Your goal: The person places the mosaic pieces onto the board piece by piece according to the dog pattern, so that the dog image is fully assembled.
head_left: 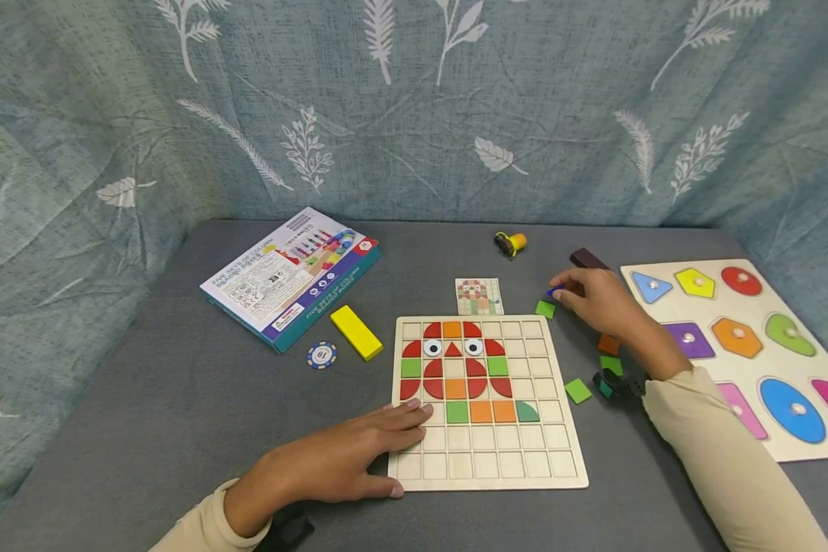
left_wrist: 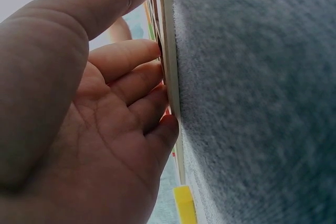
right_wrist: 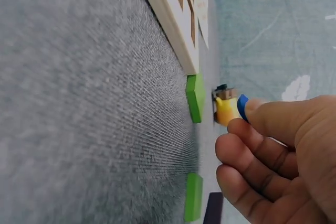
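Observation:
My right hand pinches a small blue piece between thumb and fingertips, just past the far right corner of the wooden grid board. A green square tile lies under that hand's fingertips, beside the board's corner. My left hand rests on the board's near left part, fingers out flat over the edge cells and thumb at the near corner. Red, orange and green tiles fill part of the grid, with two round eye pieces among them. A picture card lies against the board's far edge.
Loose green tiles and an orange tile lie right of the board. A shape puzzle board is at far right, near a dark brown block. Left are a yellow block, poker chip and game box. A small yellow toy sits behind.

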`<state>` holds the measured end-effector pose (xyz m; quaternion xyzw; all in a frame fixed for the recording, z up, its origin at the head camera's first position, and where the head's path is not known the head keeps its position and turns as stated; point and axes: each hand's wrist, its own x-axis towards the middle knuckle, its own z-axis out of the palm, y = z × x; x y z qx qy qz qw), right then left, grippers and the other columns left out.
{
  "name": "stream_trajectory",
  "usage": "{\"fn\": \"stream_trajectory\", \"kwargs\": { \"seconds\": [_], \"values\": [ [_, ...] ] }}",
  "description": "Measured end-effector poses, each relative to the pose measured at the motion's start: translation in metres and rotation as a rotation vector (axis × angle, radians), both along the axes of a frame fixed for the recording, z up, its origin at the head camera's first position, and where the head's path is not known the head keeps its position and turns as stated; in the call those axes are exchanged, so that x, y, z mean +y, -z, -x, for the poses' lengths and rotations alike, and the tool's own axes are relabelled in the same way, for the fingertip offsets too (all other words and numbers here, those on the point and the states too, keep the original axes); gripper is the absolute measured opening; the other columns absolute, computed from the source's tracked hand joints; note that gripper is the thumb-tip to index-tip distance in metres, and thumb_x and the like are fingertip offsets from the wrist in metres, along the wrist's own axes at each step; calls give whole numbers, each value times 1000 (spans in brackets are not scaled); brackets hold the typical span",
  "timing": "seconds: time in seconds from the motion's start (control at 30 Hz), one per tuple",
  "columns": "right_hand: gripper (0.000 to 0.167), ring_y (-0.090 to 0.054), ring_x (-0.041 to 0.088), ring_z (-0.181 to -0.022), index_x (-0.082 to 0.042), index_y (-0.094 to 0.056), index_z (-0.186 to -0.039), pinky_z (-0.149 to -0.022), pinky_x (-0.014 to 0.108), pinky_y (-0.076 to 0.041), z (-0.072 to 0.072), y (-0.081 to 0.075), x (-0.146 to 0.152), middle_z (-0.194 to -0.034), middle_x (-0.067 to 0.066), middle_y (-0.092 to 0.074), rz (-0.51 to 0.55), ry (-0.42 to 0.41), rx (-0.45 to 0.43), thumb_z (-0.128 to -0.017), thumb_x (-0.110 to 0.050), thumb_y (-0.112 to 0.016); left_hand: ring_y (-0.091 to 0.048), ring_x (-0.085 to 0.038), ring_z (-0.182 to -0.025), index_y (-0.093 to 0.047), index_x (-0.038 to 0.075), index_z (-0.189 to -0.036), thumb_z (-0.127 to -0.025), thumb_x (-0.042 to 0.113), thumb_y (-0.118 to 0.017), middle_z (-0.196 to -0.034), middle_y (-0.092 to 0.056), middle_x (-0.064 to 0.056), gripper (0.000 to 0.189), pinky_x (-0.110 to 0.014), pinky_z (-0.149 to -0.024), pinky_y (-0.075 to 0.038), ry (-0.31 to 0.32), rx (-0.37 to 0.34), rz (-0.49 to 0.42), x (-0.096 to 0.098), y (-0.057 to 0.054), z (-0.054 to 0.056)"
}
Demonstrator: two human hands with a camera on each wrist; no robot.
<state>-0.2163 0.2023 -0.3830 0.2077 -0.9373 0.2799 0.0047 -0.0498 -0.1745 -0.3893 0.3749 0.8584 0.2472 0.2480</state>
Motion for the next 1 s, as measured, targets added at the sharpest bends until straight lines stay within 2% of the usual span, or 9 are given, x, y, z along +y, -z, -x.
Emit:
{"fn": "stream_trajectory", "kwargs": {
  "seconds": [0.37,0.5,0.63,0.77,1.0],
  "values": [
    [12,-57,19,-76,0,-68,-103,-65,36,-48,-19,-9,3,-94,9,-65,-1,-60,-21,-96,-7,-60,-14,-13,-146,-42,10,-148,-89,27,-72,-159,-22,7,68,-42,-115,-23,3,5,-1,0,-1,1],
    [11,-57,19,-80,-1,-68,-102,-69,38,-49,-28,-11,3,-98,9,-65,26,-78,-15,-95,-5,-61,-14,-14,-146,-42,10,-148,-89,28,-72,-159,-23,6,68,-43,-114,-24,6,17,4,0,0,1],
    [9,-58,17,-78,-2,-71,-99,-67,35,-50,-39,-12,2,-91,5,-67,46,-96,-8,-93,-4,-64,-16,-16,-146,-43,10,-147,-89,28,-72,-159,-23,5,68,-45,-113,-25,10,26,-2,0,1,1],
    [9,-58,14,-76,-5,-73,-96,-67,31,-51,-47,-11,1,-87,2,-67,63,-140,-9,-91,-3,-67,-16,-18,-146,-44,9,-147,-89,28,-73,-159,-24,4,67,-45,-112,-27,12,30,-12,0,1,1],
    [17,-58,11,-79,-9,-75,-94,-70,27,-52,-59,-10,4,-92,-4,-67,110,-236,-37,-86,5,-68,-15,-14,-146,-44,10,-147,-89,27,-73,-158,-24,6,67,-42,-113,-26,-2,4,-2,1,-1,1]
  ]
}}
